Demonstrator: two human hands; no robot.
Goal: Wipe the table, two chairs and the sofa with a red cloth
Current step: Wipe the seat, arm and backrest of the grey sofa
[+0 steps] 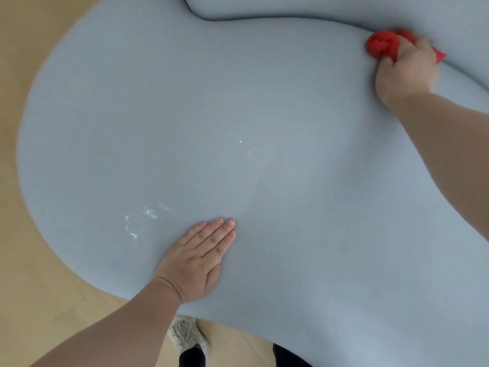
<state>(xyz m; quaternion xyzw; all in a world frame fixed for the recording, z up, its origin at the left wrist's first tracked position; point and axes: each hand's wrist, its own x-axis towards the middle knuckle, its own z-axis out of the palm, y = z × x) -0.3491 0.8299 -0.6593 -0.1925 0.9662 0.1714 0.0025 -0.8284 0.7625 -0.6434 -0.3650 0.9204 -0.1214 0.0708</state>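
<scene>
Pale wooden floor [39,300] runs down the left side and along the bottom of the head view, and a blue-grey sofa [185,115] fills nearly everything else. Its seat is one broad cushion with a rounded outline. At the top, the backrest [344,6] rises behind a dark curved crease [264,18].

The left hand [195,260] lies palm down on the seat near the front edge. Its fingers are straight and held together, pointing up and to the right, and they grasp nothing. Just to the left of it, a patch of white smears [143,221] marks the fabric. A few tiny white specks [240,142] sit further up, towards the middle of the cushion.

The right hand [407,70] reaches to the far right of the seat, where the cushion meets the backrest. It is slightly blurred, but its fingers are curled around a bunched red cloth [382,45] and hold it against the sofa. Most of the wad bulges out to the left of the hand, and a corner of it pokes out on the right.

Below the seat's front edge, a light-coloured laced shoe [185,335] stands on the floor, with a dark trouser leg [191,357] above it.
</scene>
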